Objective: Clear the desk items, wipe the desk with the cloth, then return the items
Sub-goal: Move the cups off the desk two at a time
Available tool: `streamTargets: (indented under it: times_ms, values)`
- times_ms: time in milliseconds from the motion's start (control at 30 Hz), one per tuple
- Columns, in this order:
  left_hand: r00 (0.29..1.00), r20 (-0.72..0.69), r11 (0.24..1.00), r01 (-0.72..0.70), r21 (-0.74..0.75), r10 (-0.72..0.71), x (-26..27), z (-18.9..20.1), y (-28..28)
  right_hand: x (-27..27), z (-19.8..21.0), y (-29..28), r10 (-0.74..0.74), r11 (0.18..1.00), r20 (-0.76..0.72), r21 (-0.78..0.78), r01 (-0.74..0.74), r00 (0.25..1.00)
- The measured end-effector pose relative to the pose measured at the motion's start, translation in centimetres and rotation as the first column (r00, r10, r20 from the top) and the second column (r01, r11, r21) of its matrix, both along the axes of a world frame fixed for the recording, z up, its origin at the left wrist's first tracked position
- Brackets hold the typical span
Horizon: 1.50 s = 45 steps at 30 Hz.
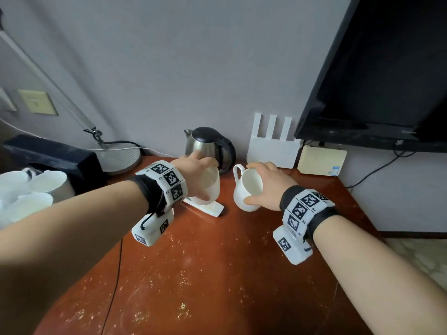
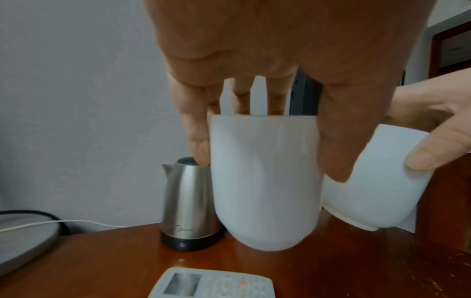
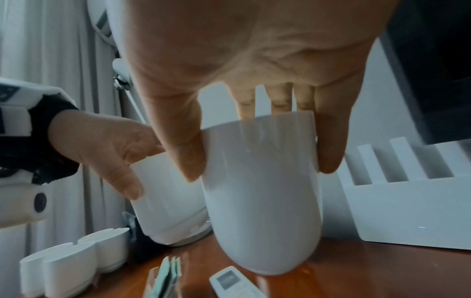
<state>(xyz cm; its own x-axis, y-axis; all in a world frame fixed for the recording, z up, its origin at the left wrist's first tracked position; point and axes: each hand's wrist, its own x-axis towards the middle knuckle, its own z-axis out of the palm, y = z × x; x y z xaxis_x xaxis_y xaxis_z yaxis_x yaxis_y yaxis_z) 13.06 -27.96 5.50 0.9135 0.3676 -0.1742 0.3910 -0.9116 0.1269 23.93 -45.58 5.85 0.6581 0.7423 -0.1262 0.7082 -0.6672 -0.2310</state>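
My left hand grips a white mug from above by its rim, thumb on the near side, fingers on the far side. The mug hangs tilted over a white remote control lying on the red-brown desk. My right hand grips a second white mug the same way; its handle points away from me and its mouth tips toward me. This mug also hangs just over the desk. The two mugs are close together, side by side.
A steel kettle, a white router and a beige box stand along the wall. A TV hangs at the right. At the left are a lamp base, a black box and white cups.
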Motion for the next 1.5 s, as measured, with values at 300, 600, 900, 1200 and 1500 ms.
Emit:
streamTargets:
  times_ms: [300,600,900,1200,1500]
  values:
    - [0.973,0.041,0.972,-0.231,0.051,0.229,-11.3,1.6,3.2,-7.3,0.7,6.2,0.243,0.970,0.019,0.021,-0.243,0.970]
    - [0.866,0.035,0.864,-0.500,0.058,0.499,-21.2,1.4,5.1,-13.7,0.3,10.8,0.450,0.892,-0.010,0.054,-0.449,0.893]
    - [0.798,0.049,0.797,-0.603,0.033,0.601,-29.6,0.4,11.3,-19.7,-1.4,17.6,0.547,0.837,-0.035,-0.007,-0.547,0.837]
    - [0.854,-0.076,0.857,-0.515,0.018,0.514,-35.3,-5.2,22.3,-26.7,-6.5,27.8,0.497,0.861,-0.112,-0.059,-0.505,0.861]
    - [0.884,-0.158,0.888,-0.455,-0.067,0.440,-38.5,-9.9,28.7,-31.9,-10.7,32.8,0.465,0.877,-0.090,-0.088,-0.473,0.881]
